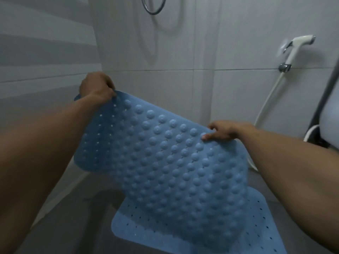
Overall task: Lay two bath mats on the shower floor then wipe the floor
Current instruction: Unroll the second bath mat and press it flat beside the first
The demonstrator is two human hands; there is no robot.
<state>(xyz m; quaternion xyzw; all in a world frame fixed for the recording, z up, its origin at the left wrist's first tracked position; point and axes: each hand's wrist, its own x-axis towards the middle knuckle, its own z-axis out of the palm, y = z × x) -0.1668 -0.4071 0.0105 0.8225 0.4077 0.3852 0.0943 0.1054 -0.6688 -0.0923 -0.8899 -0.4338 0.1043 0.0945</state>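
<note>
A blue rubber bath mat [170, 162] hangs in the air in front of me, its suction-cup underside facing me. My left hand [97, 87] grips its upper left corner. My right hand [222, 130] pinches its upper right edge, lower than the left. The mat curves and droops toward the floor. Below it a second blue bath mat [256, 222] lies flat on the dark grey shower floor [77, 220], partly hidden by the hanging one.
Grey tiled walls [183, 52] close in at the back and left. A white hand sprayer [300, 44] with its hose hangs on the right wall. A looped shower hose [153, 6] shows at the top. A dark pole and white fixture [328, 114] stand far right.
</note>
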